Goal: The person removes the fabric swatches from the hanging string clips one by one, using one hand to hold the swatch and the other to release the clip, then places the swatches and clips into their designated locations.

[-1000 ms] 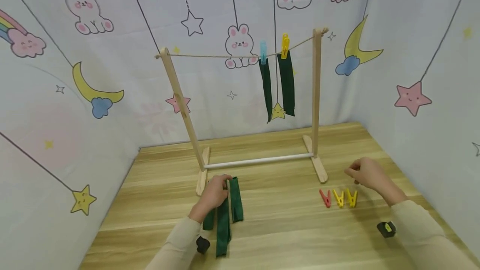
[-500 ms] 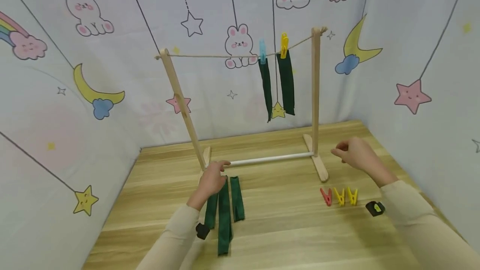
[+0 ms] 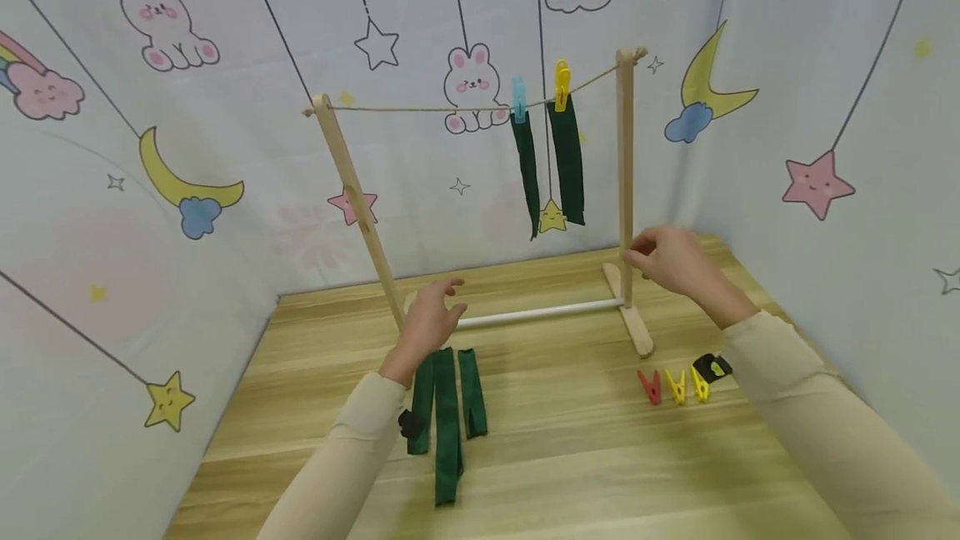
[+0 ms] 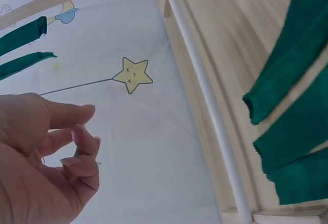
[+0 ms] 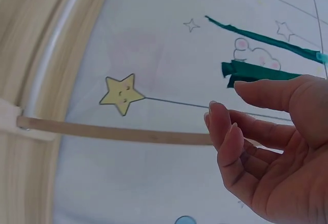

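My left hand is raised above the upper ends of green fabric strips lying on the table. In the left wrist view, its fingers curl loosely with nothing between them. Beside the right post of a wooden drying rack is my right hand, overlapping the post in the head view. The right wrist view shows its fingers and thumb bent and apart, holding nothing. Two green strips hang from the rack's rope, one under a light blue clothespin, the other under a yellow clothespin.
A red clothespin and two yellow clothespins lie on the table right of the middle. A white rod joins the rack's feet low down. Printed curtains enclose the back and sides.
My left hand has lifted off the strips on the table and moved up and forward. My right hand has moved left and upward to the right post. The hanging strips stay in place.
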Available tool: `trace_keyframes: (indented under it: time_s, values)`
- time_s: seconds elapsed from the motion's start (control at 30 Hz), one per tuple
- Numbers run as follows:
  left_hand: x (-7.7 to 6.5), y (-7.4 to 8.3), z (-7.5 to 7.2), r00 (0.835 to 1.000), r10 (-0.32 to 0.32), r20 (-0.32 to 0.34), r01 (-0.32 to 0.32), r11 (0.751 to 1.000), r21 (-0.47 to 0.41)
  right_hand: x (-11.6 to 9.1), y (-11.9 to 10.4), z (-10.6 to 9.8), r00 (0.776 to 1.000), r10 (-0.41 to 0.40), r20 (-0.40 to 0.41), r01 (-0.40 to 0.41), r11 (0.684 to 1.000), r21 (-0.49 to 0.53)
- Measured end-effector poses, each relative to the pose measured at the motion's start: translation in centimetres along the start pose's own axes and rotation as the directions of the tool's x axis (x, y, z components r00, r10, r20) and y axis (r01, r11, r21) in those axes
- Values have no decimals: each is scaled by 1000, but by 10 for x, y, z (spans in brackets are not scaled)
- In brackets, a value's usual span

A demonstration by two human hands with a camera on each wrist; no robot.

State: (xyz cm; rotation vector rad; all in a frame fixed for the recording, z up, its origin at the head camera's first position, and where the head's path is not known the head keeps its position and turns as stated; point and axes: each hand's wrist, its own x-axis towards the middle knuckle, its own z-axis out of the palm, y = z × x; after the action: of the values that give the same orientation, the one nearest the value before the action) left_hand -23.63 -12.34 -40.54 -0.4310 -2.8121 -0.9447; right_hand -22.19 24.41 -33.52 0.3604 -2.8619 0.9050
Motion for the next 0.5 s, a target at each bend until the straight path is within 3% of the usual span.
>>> trace_keyframes:
  time_s: [0.23,0.5]
  values:
    - [18,19,-4,1000,11,-18,-12,999,-42,12,-27,-7,999,-32,-30,31,999,-12]
    - [40,40,-5,995,63,-71,-69,994,-84,28,-55,-17,980,-138,-144,136,990,-18]
